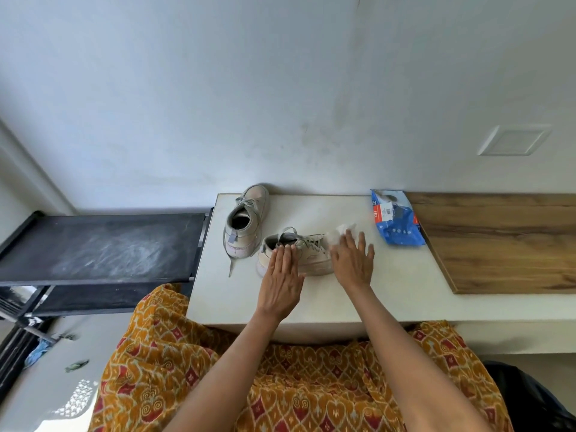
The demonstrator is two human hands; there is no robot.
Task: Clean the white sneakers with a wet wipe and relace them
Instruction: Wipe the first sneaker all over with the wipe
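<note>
Two off-white laced sneakers lie on a white counter [389,282]. The near sneaker [311,257] lies sideways, toe to the right. My left hand [282,275] rests flat on its heel and collar, fingers together. My right hand [353,258] covers the toe end with fingers spread, pressing a crumpled white wet wipe [343,230] whose edge shows beyond the fingertips. The far sneaker [246,219] stands upright at the back left, toe toward the wall, with one lace end trailing down the counter.
A blue wet wipe pack [396,219] lies at the back right of the counter, beside a wooden board [498,241]. A black rack [99,244] stands to the left. The wall runs right behind the counter. My patterned orange garment [280,385] fills the foreground.
</note>
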